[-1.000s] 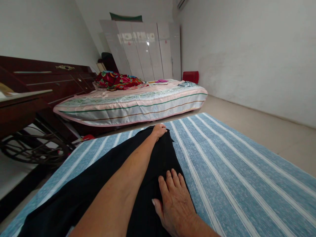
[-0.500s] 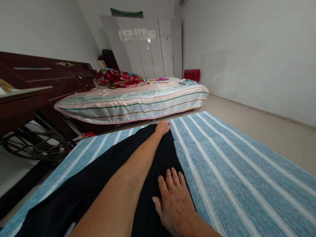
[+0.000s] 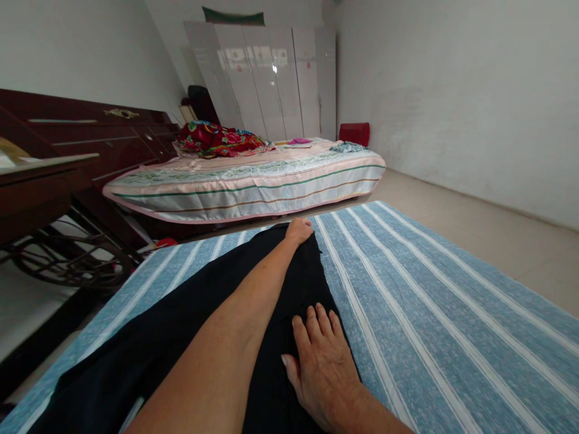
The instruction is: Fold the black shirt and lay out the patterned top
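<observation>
The black garment lies along the blue striped sheet, long axis running near-left to far. The left hand sits at its far end, fingers curled, grip unclear; the right hand lies flat and open on its nearer right edge.

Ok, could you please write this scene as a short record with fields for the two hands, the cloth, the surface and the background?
left hand: arm stretched out, on the far end of the black cloth
right hand: flat, palm down, near the cloth's right edge
cloth: spread on the blue striped sheet
background: bed, white wardrobe, dark wooden dresser, red box
</observation>
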The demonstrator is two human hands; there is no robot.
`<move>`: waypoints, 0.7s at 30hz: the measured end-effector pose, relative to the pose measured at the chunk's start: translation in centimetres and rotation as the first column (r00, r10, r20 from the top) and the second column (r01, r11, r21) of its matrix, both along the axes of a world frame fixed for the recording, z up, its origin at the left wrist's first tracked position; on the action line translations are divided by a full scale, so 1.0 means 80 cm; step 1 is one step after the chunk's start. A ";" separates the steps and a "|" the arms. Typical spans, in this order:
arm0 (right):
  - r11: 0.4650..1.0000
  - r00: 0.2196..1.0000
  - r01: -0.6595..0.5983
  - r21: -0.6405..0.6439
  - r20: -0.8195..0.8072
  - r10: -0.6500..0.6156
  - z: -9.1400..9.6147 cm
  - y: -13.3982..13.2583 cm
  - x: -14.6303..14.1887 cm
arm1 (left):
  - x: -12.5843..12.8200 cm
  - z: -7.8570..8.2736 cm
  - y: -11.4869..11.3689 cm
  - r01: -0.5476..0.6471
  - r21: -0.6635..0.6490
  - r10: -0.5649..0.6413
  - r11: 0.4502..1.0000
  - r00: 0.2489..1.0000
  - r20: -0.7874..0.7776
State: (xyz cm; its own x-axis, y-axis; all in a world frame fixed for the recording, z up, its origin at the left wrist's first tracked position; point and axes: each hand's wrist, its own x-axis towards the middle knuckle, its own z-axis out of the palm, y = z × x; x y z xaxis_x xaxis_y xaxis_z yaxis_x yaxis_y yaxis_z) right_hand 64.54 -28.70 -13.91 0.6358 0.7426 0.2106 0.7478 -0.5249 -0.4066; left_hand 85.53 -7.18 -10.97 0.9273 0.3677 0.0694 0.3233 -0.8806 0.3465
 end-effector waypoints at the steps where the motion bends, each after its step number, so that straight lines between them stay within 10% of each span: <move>1: 1.000 1.000 0.001 -0.004 0.001 -0.001 0.000 0.000 0.000 | -0.001 0.000 -0.002 0.007 0.034 -0.007 0.999 1.000 -0.004; 13: 1.000 1.000 -0.015 -0.007 0.009 0.015 -0.006 0.000 0.000 | -0.057 0.017 -0.040 0.335 0.408 -0.344 0.850 0.938 -0.052; 21: 1.000 1.000 -0.005 -0.023 -0.016 0.005 -0.004 0.001 0.000 | -0.104 -0.013 -0.045 0.426 0.436 -0.389 0.793 0.904 -0.175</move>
State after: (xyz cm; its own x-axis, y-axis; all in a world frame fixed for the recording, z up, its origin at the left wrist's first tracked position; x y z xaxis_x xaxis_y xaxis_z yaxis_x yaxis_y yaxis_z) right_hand 64.57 -28.60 -14.25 0.6354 0.7501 0.1833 0.7437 -0.5307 -0.4065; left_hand 77.22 -10.80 -11.98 0.9930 -0.1018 0.0591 -0.0932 -0.9865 -0.1346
